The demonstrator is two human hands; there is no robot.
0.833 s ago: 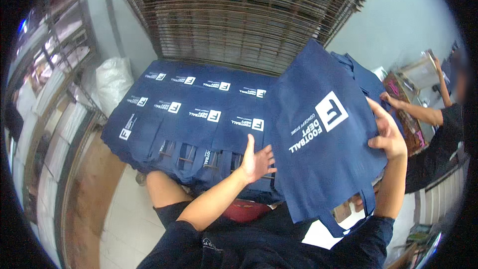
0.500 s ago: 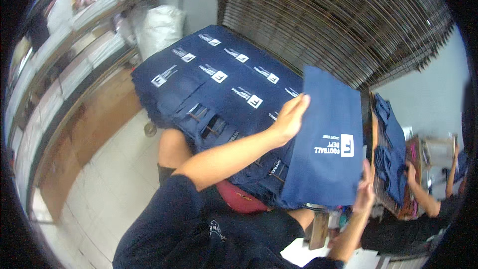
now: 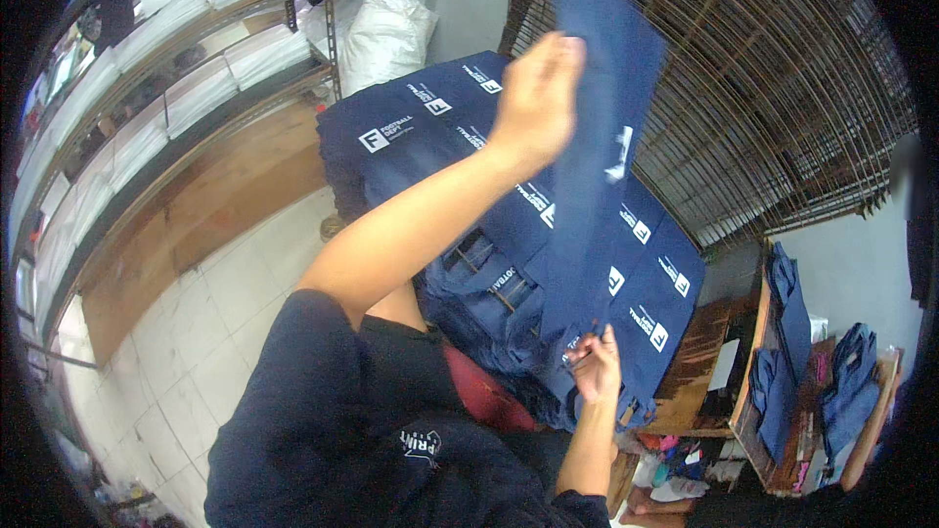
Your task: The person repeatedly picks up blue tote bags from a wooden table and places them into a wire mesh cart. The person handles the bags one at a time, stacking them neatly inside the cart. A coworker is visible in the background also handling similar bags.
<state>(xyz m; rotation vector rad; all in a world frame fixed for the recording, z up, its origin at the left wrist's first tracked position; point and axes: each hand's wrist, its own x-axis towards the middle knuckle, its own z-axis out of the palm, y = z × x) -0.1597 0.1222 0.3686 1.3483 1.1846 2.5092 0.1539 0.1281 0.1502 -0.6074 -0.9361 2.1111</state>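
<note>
A wide lattice of thin brown slats (image 3: 773,88) fills the wall behind, woven and rough. Below it lies a big stack of navy tote bags (image 3: 430,127), flat, soft cloth with small white printed marks, spread in rows. At the left stand metal shelves (image 3: 176,88) with white folded piles. One navy tote bag (image 3: 587,186) is held up in the air above the stack, long, thin and seen nearly edge-on. The left hand (image 3: 536,98) is closed on its upper part, and the right hand (image 3: 597,367) pinches its lower edge near the handles.
</note>
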